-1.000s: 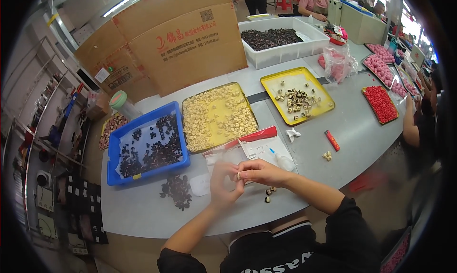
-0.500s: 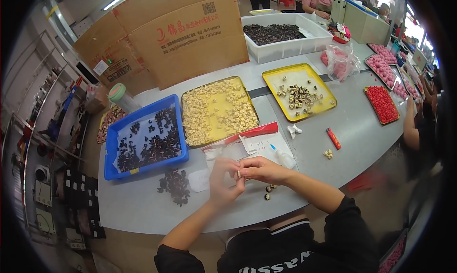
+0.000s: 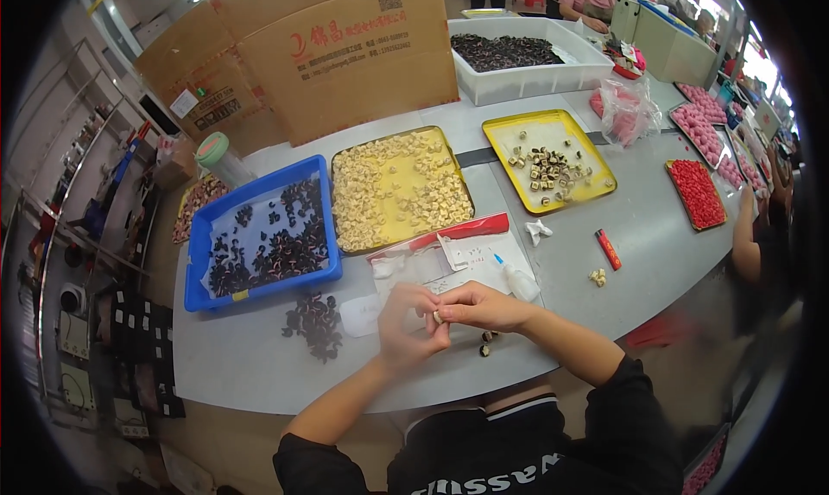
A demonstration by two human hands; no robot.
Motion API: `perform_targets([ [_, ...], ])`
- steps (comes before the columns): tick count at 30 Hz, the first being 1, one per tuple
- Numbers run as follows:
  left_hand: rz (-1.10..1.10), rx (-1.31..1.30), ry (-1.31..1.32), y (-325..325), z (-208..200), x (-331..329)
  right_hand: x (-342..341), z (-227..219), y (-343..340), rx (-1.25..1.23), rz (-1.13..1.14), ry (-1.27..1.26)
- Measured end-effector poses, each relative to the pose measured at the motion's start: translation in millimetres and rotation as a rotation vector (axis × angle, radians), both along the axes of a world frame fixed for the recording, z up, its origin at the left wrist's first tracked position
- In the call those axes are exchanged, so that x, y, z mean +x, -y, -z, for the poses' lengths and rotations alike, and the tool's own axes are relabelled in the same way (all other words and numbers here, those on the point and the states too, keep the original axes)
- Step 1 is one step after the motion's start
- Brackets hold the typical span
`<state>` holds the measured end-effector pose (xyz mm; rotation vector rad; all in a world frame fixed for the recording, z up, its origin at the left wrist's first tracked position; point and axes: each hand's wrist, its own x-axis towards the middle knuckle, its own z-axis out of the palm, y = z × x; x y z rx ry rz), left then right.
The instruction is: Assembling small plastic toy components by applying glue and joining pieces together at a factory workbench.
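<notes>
My left hand (image 3: 408,329) and my right hand (image 3: 485,307) meet over the near edge of the grey table, fingertips pinched together. Between them is a small cream-coloured piece (image 3: 439,317), mostly hidden by the fingers. Below my right wrist lie a few small black-and-cream pieces (image 3: 485,350). Left of my hands is a loose heap of black curved pieces (image 3: 313,327), with a white oval pad (image 3: 360,315) beside it. Just beyond my hands, a white squeeze bottle (image 3: 521,283) with a blue tip lies on a red-and-white sheet (image 3: 475,229).
A blue tray (image 3: 259,293) holds black pieces; a yellow tray (image 3: 390,184) holds cream ones. Another yellow tray (image 3: 580,132) carries black-and-cream pieces. A red lighter-like stick (image 3: 608,250) and crumpled tissue (image 3: 537,232) lie rightward. Behind stand a cardboard sheet (image 3: 345,89) and white bin (image 3: 535,82).
The whole view has shifted slightly, so the table contents sit a little higher in the picture. My hands stay together on the small piece, with only slight finger movement.
</notes>
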<state>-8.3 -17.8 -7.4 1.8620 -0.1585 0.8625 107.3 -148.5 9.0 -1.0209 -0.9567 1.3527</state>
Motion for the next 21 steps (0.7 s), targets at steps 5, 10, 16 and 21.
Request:
perform_targets([
  [5, -0.019, 0.052, 0.057, 0.2, -2.8, -1.3, 0.5, 4.6, -0.2, 0.02, 0.039, 0.088],
  [10, 0.01, 0.142, 0.078, -2.0, -5.4, -0.2, 0.3, 4.9, 0.7, 0.017, 0.052, 0.037],
  [16, -0.014, 0.079, 0.083, 1.6, -7.5, -0.3, 0.7, 0.8, 1.2, 0.033, 0.06, 0.116],
  [21, -0.032, 0.115, 0.137, -2.9, -2.2, 4.3, -0.5, -6.6, -0.3, -0.01, 0.062, 0.15],
])
